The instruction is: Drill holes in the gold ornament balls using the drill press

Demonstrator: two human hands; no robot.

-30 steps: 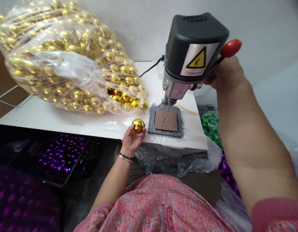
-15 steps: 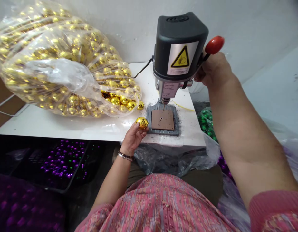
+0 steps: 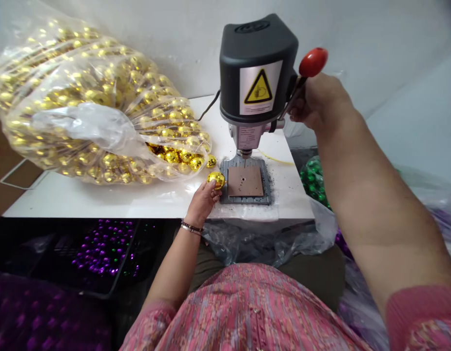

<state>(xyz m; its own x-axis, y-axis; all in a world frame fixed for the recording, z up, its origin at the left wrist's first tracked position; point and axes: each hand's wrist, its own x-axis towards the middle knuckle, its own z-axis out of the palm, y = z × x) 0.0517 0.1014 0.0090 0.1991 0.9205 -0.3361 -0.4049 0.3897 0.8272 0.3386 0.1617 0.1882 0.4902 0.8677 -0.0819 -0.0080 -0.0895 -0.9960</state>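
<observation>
Cardboard (image 3: 13, 192): brown, at the far left edge.
Purple bundle (image 3: 49, 312): shiny, lower left corner, blurred.
Clear plastic bag (image 3: 101, 124): large, gathered, filled with gold balls, lying on the white desk (image 3: 137, 204).
Dark crate (image 3: 125, 258): below desk level, holding small purple and green balls.
Left hand (image 3: 202, 201): bracelets at the wrist; grip clamped on one faceted gold ball (image 3: 217, 179), which sits at the left edge of the drill base, well below the motor housing; contact with the base cannot be told.
Loose gold ball (image 3: 211, 161): on the desk, just outside the bag.
Drill press (image 3: 258, 73): upright, black housing, yellow warning triangle; grey base (image 3: 266, 181) bearing a brown board (image 3: 252, 187) with a hole, dark specks around.
Red knob (image 3: 313, 62): on the press's lever.
Right hand (image 3: 322, 100): just below the knob, fingers curled; grip partly hidden, its closure cannot be told.
Green balls (image 3: 315, 183): bagged, beyond the desk's right edge.
</observation>
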